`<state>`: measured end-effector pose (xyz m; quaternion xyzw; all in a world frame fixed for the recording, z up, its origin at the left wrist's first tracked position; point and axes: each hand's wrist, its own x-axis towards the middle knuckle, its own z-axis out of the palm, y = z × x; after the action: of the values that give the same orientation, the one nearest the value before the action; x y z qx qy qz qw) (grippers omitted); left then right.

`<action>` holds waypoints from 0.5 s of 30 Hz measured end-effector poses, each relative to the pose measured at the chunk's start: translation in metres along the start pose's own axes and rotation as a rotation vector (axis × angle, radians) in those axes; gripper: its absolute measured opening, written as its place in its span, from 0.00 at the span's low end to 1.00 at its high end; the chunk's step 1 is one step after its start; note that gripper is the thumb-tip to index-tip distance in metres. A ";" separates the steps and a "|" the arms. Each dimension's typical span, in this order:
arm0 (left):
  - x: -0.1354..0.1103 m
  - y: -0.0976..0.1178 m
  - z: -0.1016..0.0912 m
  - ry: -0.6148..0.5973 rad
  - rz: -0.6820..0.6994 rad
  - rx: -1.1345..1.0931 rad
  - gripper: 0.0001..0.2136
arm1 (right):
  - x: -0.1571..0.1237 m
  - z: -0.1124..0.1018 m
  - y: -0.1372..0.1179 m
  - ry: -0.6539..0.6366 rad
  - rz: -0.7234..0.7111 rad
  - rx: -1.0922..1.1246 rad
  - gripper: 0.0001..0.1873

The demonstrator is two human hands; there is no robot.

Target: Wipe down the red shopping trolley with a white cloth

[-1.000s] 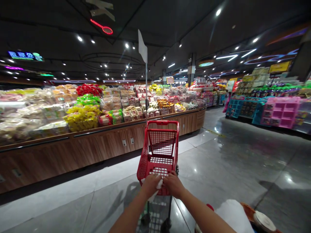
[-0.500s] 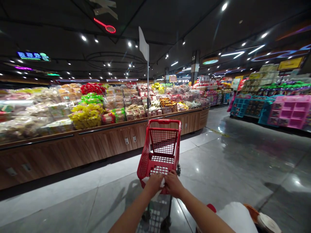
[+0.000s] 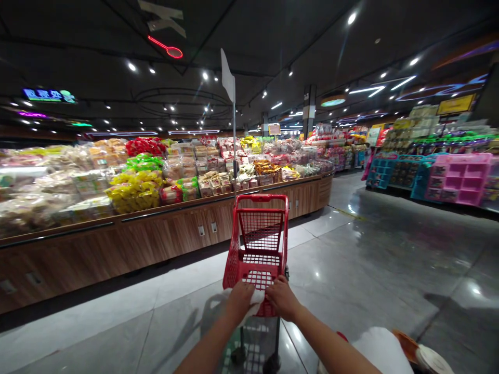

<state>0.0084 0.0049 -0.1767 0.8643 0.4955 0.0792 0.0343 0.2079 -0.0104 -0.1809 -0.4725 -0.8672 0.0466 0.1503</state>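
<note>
A small red plastic shopping cart [image 3: 259,244] rolls ahead of me on a thin metal frame, with its mesh basket holding nothing I can see. A white flag [image 3: 227,75] stands on a thin pole behind its far side. My left hand [image 3: 240,302] grips the cart's near rim, pressing a piece of white tissue or plastic [image 3: 255,304] against it. My right hand [image 3: 283,298] is closed on the same rim, a short way to the right.
A long wood-faced display counter [image 3: 156,239] heaped with bagged snacks runs along the left. Pink and blue crates [image 3: 456,179] stand at the right. Between them lies a polished grey floor [image 3: 370,270]. A white bag [image 3: 384,353] with an orange-rimmed item sits at the lower right.
My hands sit slightly further apart than half a second ago, and more of the white piece shows. The view has swung slightly, and the cart has shifted a little left in it.
</note>
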 end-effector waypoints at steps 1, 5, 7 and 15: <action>0.004 0.013 0.003 -0.011 -0.002 -0.019 0.14 | 0.000 -0.001 -0.001 0.004 0.004 0.007 0.10; 0.010 0.031 0.000 -0.075 0.052 -0.035 0.13 | -0.003 -0.004 0.002 0.020 -0.021 0.018 0.11; 0.007 0.016 -0.008 -0.110 0.078 -0.019 0.13 | -0.005 -0.004 0.008 0.013 -0.058 0.006 0.11; -0.016 -0.048 -0.024 -0.082 0.013 0.105 0.12 | -0.004 0.002 0.011 0.043 -0.073 -0.001 0.11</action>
<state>-0.0443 0.0144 -0.1617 0.8707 0.4915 0.0178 0.0086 0.2177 -0.0075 -0.1858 -0.4416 -0.8803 0.0304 0.1705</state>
